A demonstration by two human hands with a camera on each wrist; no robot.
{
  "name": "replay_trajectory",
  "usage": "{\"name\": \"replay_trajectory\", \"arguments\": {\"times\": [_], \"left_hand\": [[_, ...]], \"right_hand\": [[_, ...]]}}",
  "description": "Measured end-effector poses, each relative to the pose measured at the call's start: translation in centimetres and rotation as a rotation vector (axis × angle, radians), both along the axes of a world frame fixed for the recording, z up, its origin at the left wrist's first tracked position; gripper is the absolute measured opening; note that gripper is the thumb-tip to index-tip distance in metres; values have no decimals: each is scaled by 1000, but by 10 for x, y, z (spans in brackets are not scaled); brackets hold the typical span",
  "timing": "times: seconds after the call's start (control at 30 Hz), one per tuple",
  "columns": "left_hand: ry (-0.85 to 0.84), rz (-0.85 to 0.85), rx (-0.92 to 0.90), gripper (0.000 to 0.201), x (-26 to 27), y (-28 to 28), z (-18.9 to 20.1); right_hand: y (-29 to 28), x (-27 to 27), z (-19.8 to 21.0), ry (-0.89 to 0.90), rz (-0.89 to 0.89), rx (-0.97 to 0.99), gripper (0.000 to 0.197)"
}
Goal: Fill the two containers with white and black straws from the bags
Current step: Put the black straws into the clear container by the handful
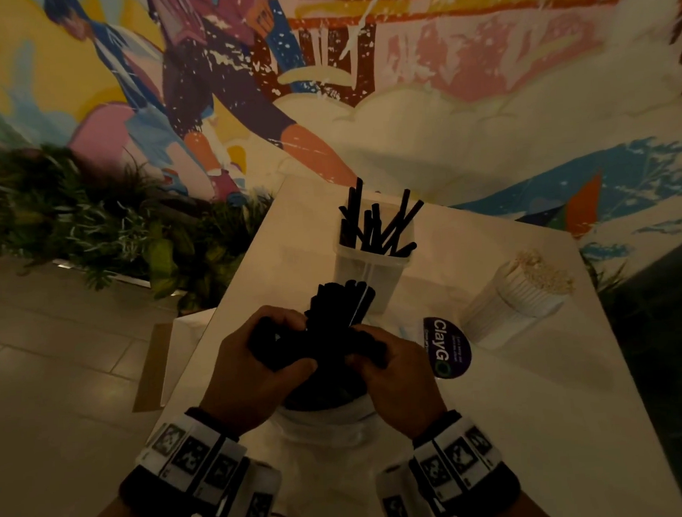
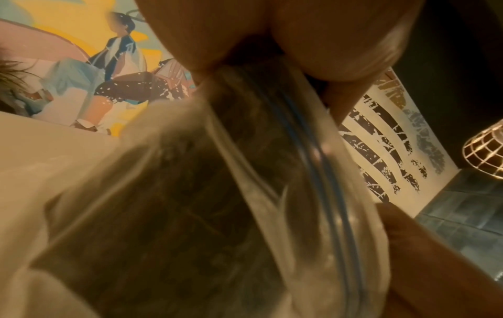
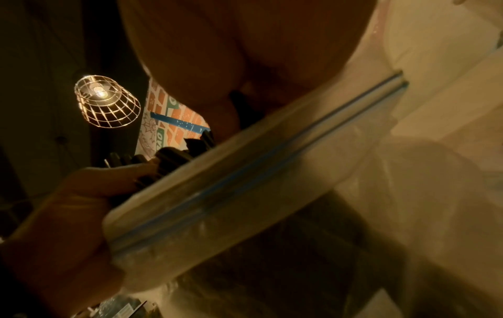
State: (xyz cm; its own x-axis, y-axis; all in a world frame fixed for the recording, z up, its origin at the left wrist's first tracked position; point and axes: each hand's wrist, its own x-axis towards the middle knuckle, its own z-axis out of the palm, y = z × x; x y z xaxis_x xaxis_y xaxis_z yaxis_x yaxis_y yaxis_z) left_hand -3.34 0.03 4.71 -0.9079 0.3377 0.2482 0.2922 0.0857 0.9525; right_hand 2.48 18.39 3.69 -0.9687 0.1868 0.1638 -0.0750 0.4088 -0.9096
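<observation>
Dim, warm light from a caged lamp (image 3: 106,101); wrist views blurred close up, head view bowed at edges

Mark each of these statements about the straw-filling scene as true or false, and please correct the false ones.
1. Both hands hold a bundle of black straws above a clear zip bag. True: the left hand and the right hand both grip it.
2. The clear container behind the hands is full of white straws. False: it holds black straws, standing loosely.
3. The white straws lie on the table to the right. True.
4. The purple sticker is stuck on the container. False: it lies flat on the table.
5. The bag's zip strip is red. False: it is blue.
</observation>
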Motion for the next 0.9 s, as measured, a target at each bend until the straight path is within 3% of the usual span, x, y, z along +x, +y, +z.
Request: {"name": "replay_trajectory", "arguments": {"times": [0.23, 0.5, 0.67, 0.77, 0.9], "left_hand": [[141, 54, -21, 33, 8, 2, 8], [-10, 90, -45, 28, 5, 2, 5], [-36, 148, -82, 30, 3, 2, 7], [-33, 159, -106, 33, 3, 1, 7], [-43, 183, -126, 32, 4, 0, 8]], "right_hand": [[-4, 3, 3, 131, -45, 22, 30], [-2, 6, -17, 131, -138, 56, 24], [0, 7, -27, 91, 8, 54, 21], [3, 7, -25, 150, -22, 8, 14], [4, 3, -25, 136, -44, 19, 20]]}}
